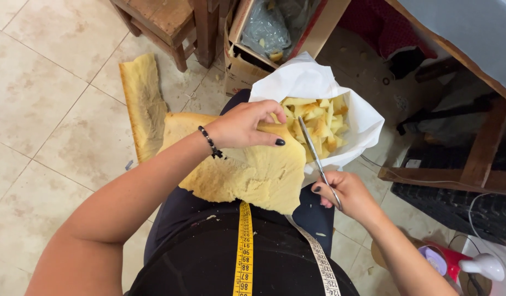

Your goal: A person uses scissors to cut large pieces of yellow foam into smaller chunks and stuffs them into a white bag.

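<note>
Resting across the person's lap, a large yellow foam sheet [247, 167] remains mostly uncut, the left hand [245, 126] clamped on its top edge. A white bag [313, 82] beside it holds many foam pieces [319, 123]. The right hand [346, 192] grips scissors [317, 159], blades together.

Floor [55, 98] laid with pale beige tiles, grey grout lines seen. Wooden stool legs [176, 33] placed at top. Open cardboard box [247, 66] set beside them. Wooden table frame [483, 148] seen at right, blue cloth [472, 27] draped over top. Even light.
</note>
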